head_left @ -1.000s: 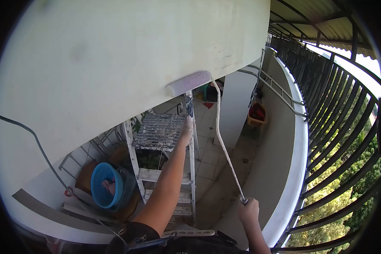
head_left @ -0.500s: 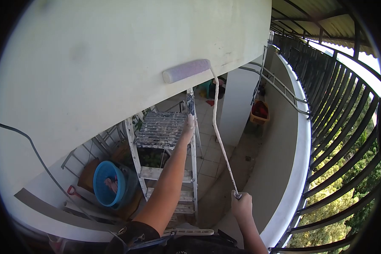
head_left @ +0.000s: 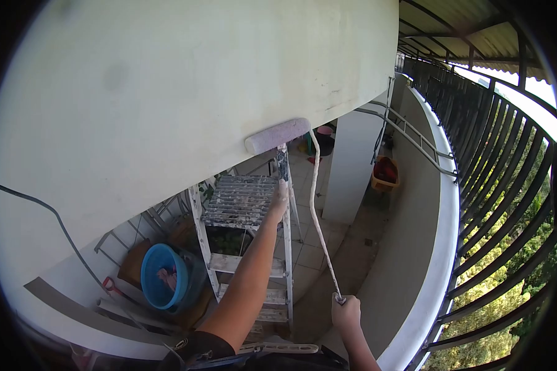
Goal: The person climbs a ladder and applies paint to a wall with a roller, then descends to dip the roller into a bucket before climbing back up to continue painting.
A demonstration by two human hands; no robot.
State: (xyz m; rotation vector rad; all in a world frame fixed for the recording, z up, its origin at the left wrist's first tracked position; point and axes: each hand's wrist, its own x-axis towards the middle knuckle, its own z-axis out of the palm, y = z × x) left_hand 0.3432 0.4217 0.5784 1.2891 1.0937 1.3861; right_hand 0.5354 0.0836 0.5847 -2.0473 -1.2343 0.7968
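Up against the lower edge of the big cream wall (head_left: pixel 185 93) sits the paint roller (head_left: pixel 277 135), its purplish sleeve lying flat on the surface and tilted a bit, right end higher. From that right end a long, paint-crusted pole (head_left: pixel 319 216) curves down and runs toward the bottom of the shot, where the right hand (head_left: pixel 345 312) has its fist wrapped tight round the very end.

The left hand (head_left: pixel 280 198) is way out at the end of a straight arm, resting on the top of the right rail of a spattered stepladder (head_left: pixel 241 201), just beside its slatted platform. Can't honestly make out whether the fingers curl round the rail or just press on it.

Down left of the ladder there's a blue bucket (head_left: pixel 161 275) with something pinkish inside, and a red-handled tool (head_left: pixel 108 285) near it. A dark cable (head_left: pixel 43 204) droops across the wall on the left. Off to the right a white pillar (head_left: pixel 353 167) stands on the tiled floor, an orange basket (head_left: pixel 385 173) just past it, then the curved white parapet (head_left: pixel 442 247) and dark railing bars (head_left: pixel 507 185) with trees beyond.
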